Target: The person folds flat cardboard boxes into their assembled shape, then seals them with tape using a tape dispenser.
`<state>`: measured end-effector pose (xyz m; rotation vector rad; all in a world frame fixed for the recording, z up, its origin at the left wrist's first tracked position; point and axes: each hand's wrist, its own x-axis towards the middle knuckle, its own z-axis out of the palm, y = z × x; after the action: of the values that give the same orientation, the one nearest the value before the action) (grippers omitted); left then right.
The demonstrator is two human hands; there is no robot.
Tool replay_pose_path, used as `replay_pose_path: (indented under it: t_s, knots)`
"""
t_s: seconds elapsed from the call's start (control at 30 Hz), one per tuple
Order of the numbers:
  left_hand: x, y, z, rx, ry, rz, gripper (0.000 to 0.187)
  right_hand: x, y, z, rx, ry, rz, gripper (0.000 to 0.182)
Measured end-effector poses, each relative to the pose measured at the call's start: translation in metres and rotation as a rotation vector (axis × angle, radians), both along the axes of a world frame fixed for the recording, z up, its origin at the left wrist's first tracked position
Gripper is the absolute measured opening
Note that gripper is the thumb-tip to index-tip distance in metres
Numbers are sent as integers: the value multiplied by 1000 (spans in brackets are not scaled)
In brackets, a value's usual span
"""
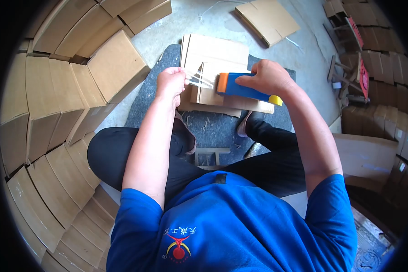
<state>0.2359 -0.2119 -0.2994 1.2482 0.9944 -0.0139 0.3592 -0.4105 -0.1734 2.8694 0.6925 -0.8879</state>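
Note:
My left hand (170, 82) is closed in a pinch on thin whitish strips (198, 80) that stretch right, over flat cardboard pieces (220, 49). Wrapped round a blue handheld tool (241, 87), my right hand (272, 77) grips it from above. The tool has an orange front end pointing left, toward the strips, and a yellow end near my right wrist. Both hands are above the cardboard stack, which lies between my feet on a dark mat (149, 93). The strips' far ends come close to the orange end.
Stacked cardboard boxes (56, 106) line my left side, and more boxes (378, 68) stand at right. A flat folded carton (268, 20) lies on the concrete floor ahead. Wooden frames with red panels (363, 77) stand by the right stacks. A small wooden frame (212, 156) sits below my legs.

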Motion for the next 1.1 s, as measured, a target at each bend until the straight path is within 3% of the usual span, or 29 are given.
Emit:
replay_pose_path:
  t_s: [0.17, 0.63, 0.83, 0.93, 1.03, 1.1]
  knots:
    - [-2, 2, -10, -47, 20, 38, 12, -5, 9, 3, -80, -46, 44, 59]
    - [-11, 5, 9, -25, -40, 82, 9, -6, 8, 5, 64, -15, 45, 61]
    - [-13, -9, 29, -287, -250, 218, 6, 1, 0, -4, 140, -4, 58, 60]
    - [-16, -10, 31, -283, -265, 146, 9, -2, 2, -1, 134, -6, 44, 59]
    - [-19, -12, 43, -133, -455, 131, 7, 4, -7, -14, 258, 2, -29, 63]
    - [-21, -14, 48, -67, -431, 106, 7, 2, -7, -11, 249, 0, -25, 62]
